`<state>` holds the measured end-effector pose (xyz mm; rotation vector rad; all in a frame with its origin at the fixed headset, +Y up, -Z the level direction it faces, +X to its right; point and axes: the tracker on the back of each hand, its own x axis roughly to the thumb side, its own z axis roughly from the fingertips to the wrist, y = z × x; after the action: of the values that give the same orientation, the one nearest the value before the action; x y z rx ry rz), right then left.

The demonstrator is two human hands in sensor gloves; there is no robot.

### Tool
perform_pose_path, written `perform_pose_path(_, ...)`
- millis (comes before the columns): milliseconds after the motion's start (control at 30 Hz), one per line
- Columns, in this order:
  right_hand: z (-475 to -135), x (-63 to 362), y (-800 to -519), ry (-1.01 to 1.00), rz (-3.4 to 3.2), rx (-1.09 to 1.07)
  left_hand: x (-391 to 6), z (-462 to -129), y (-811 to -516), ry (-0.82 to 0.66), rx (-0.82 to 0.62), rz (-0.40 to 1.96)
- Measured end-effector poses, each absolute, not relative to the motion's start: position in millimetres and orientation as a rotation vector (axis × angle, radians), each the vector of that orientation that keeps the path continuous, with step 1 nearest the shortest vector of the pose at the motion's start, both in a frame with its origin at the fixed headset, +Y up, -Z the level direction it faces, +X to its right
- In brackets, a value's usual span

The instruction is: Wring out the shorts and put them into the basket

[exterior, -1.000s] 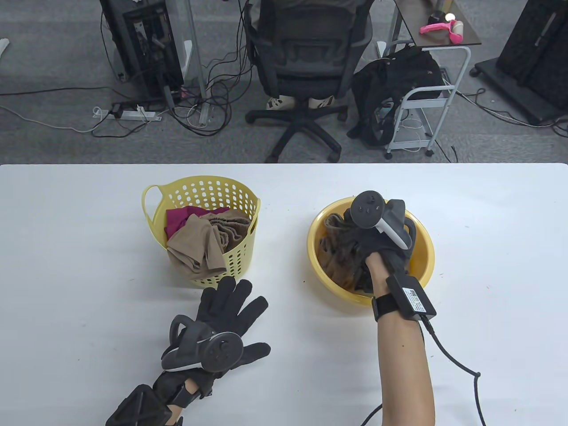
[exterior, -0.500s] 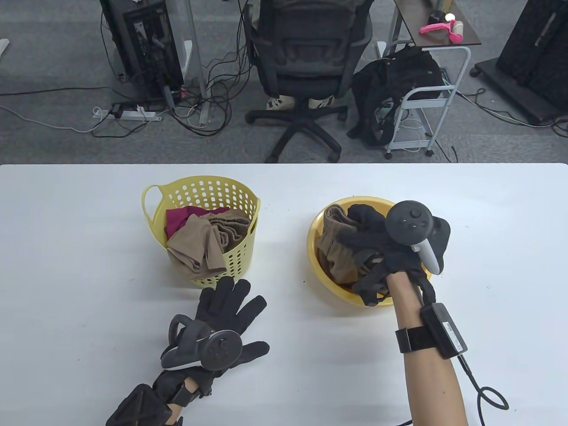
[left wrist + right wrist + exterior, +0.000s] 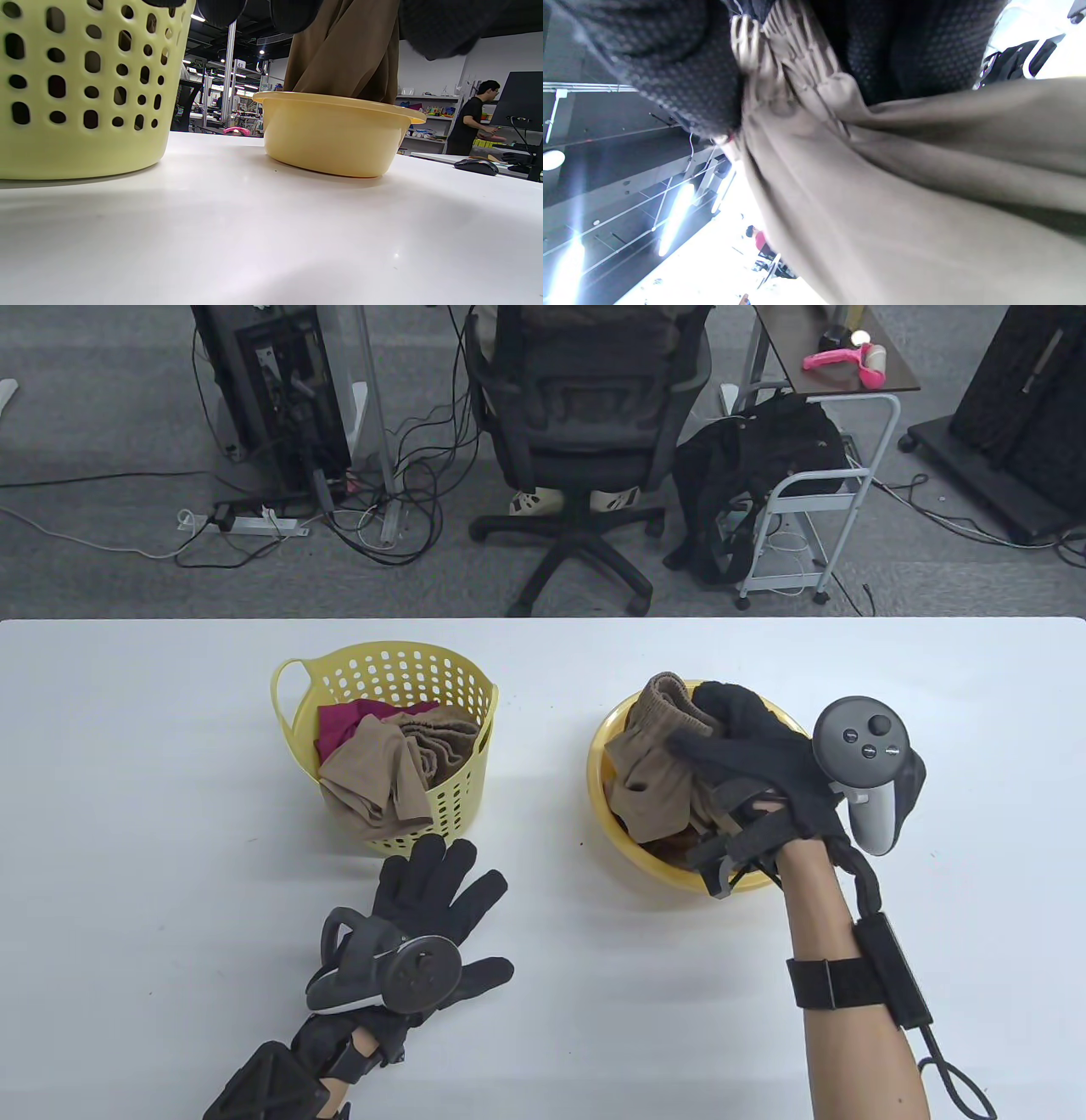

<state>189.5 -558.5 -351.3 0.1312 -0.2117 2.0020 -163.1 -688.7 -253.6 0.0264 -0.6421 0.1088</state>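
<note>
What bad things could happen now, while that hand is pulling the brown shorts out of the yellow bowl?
1. Only the right hand grips the shorts; the left hand lies flat on the table. Wringing probably needs both, so the shorts may go in wet.
2. The shorts hang into the bowl; they could drag it or drip on the table on the way over.
3. The basket already holds clothes, so the shorts might catch on its rim.

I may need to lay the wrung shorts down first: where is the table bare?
Bare: the strip between basket and basin, and the table right of the basin. Crowded: the near edge by the basket, where the left hand rests flat.
</note>
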Motion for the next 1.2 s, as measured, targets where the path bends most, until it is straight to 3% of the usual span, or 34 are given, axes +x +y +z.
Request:
perform_pose_path(433,-342.5,172.0,-545.2,-0.168,1.800,0.201,-163.0,-253.0,-688.8,-0.646,0.022,0.112)
perform_pose_path(1200,-331.2,125.4,-496.0,-0.130,1.531,0.327,-163.7,-252.7,-688.6,-0.644,0.025,0.114)
